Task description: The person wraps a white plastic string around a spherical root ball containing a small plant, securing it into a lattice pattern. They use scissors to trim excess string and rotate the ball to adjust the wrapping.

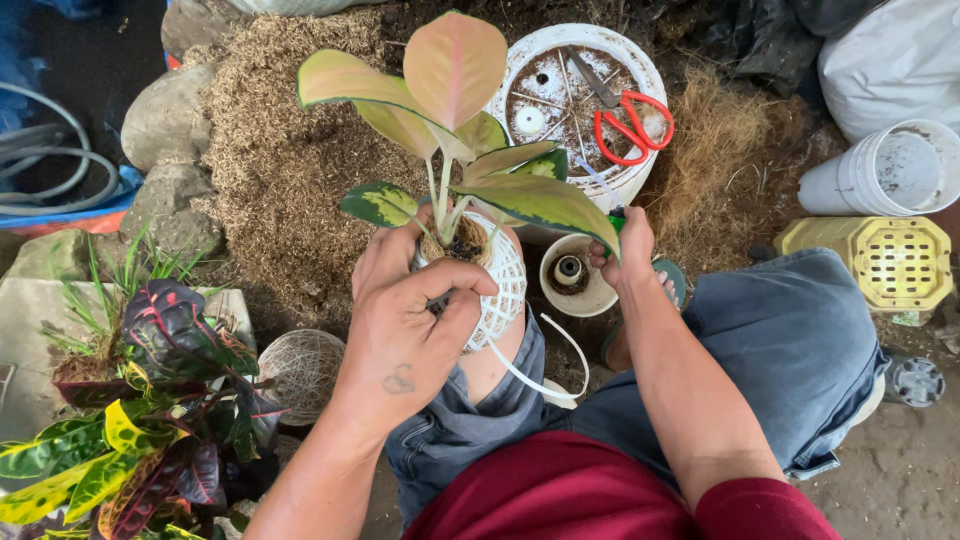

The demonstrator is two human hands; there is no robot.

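Note:
A plant with pink and green leaves point(455, 70) grows out of a round root ball wrapped in white cord point(503, 285), which rests on my left knee. My left hand point(405, 320) grips the near side of that ball, fingers curled against the wrapping. My right hand point(628, 250) reaches behind a long green leaf, fingers closed on the white cord point(595, 178) near a small white pot point(575, 275); what else it holds is hidden. A loose strand of white cord point(545, 375) loops down from the ball over my lap.
Red-handled scissors point(625, 125) lie on an upturned white bucket point(580, 95). A pile of brown husk point(275, 150) lies behind. A colourful croton plant point(150, 420) and a bare wrapped ball point(300, 370) sit left. A yellow crate point(885, 260) and white container point(895, 170) stand right.

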